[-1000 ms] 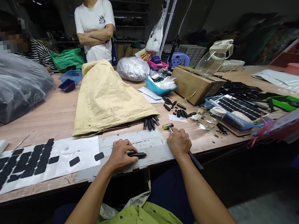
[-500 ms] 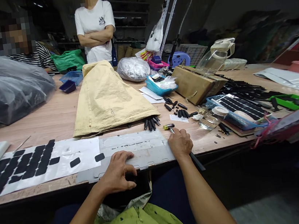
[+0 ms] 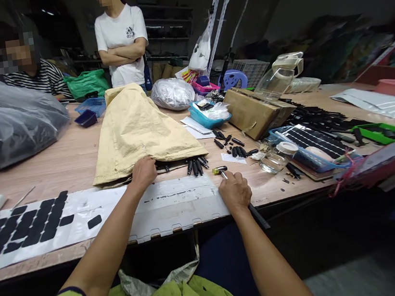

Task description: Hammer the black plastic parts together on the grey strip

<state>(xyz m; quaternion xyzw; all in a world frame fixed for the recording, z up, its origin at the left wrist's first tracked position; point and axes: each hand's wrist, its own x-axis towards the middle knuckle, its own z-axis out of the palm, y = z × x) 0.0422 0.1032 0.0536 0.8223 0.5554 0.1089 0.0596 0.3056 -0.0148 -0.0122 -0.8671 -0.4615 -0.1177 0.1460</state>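
My left hand (image 3: 144, 172) is closed on the front edge of a cream cloth sack (image 3: 145, 135), its fingertips partly hidden by the cloth. Black plug-like pieces (image 3: 196, 166) stick out from under that edge, just to the right. My right hand (image 3: 235, 191) grips a small hammer (image 3: 220, 170) with a yellow-ended head and a black handle, resting at the right end of a pale board (image 3: 180, 214). Left of the board, a white sheet (image 3: 105, 199) carries rows of black rounded stickers (image 3: 43, 219).
A lidded clear jar (image 3: 272, 161), a cardboard box (image 3: 253, 111) and a blue basket (image 3: 303, 153) stand to the right. Loose black parts (image 3: 236, 151) lie behind my right hand. A big plastic bag (image 3: 7, 115) fills the left. Across the table a person (image 3: 122, 46) stands with folded arms.
My left hand has gone from above the pale board forward to the sack's edge and closed there. My right hand keeps its hold on the hammer.
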